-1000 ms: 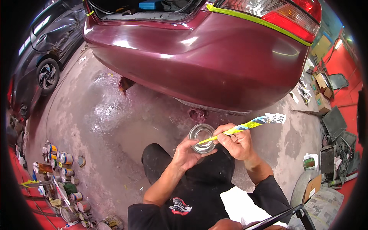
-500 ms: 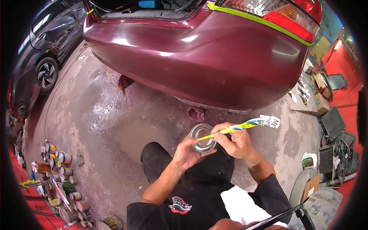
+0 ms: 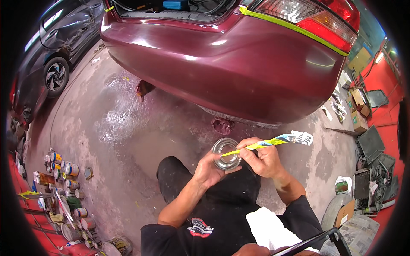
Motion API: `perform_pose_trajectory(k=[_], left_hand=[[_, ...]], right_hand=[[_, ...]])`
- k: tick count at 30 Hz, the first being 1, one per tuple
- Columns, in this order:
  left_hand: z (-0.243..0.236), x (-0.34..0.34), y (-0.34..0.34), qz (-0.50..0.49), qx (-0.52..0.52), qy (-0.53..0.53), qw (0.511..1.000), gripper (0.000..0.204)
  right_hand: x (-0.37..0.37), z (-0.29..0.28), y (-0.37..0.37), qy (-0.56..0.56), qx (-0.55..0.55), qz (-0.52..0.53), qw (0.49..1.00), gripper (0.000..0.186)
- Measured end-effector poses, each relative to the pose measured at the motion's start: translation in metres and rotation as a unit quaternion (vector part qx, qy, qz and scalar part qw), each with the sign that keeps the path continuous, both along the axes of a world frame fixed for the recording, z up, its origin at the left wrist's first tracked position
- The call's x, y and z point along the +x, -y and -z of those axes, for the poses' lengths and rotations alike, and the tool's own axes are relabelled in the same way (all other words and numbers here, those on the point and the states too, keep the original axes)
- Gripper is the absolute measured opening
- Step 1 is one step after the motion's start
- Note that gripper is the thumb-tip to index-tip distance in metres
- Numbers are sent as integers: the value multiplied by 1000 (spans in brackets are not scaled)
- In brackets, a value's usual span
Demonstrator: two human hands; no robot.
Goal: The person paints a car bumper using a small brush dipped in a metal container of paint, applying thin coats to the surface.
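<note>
My left hand (image 3: 208, 171) is wrapped round a clear, round glass jar (image 3: 218, 146), seen from above in front of my knees. My right hand (image 3: 264, 161) pinches a twisted yellow-green strip (image 3: 275, 141) with blue patches, perhaps a rolled wrapper; its exact kind is unclear. The strip's narrow yellow end lies across the mouth of the jar, close to my left thumb. Its wide, crumpled white end sticks out to the right. Whatever the jar contains cannot be made out.
Ahead is a maroon car bumper (image 3: 222, 72), with yellow-green tape (image 3: 294, 27) along the tail light. Several paint cans (image 3: 71, 170) stand at the lower left. A dark damaged car (image 3: 68, 38) is at the far left; boxes (image 3: 359, 121) and car parts line the right.
The surroundings have shifted slightly in view as my head moved. Both hands keep nearly the same hold, and the strip's white end has turned a little.
</note>
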State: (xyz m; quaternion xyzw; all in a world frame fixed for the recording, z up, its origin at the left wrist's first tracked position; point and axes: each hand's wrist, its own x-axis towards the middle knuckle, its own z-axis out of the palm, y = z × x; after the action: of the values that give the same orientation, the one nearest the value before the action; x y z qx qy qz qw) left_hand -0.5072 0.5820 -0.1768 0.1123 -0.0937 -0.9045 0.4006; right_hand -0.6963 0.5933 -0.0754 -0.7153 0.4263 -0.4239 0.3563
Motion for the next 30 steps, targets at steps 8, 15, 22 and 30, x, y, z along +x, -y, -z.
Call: perform_pose_trajectory(k=[8, 15, 22, 30], left_hand=[[-2, 1, -4, -6, 22, -19, 1000, 51], [-3, 5, -2, -13, 10, -16, 1000, 55], [-10, 4, 10, -13, -1, -15, 1000, 59], [-15, 4, 17, -17, 20, -29, 999, 63]], right_hand=[[-9, -17, 4, -108, -29, 1, 994, 8], [-11, 10, 12, -115, -55, -2, 992, 8], [-14, 7, 22, -110, -30, 9, 993, 11], [-23, 5, 27, -27, -33, -12, 999, 13]])
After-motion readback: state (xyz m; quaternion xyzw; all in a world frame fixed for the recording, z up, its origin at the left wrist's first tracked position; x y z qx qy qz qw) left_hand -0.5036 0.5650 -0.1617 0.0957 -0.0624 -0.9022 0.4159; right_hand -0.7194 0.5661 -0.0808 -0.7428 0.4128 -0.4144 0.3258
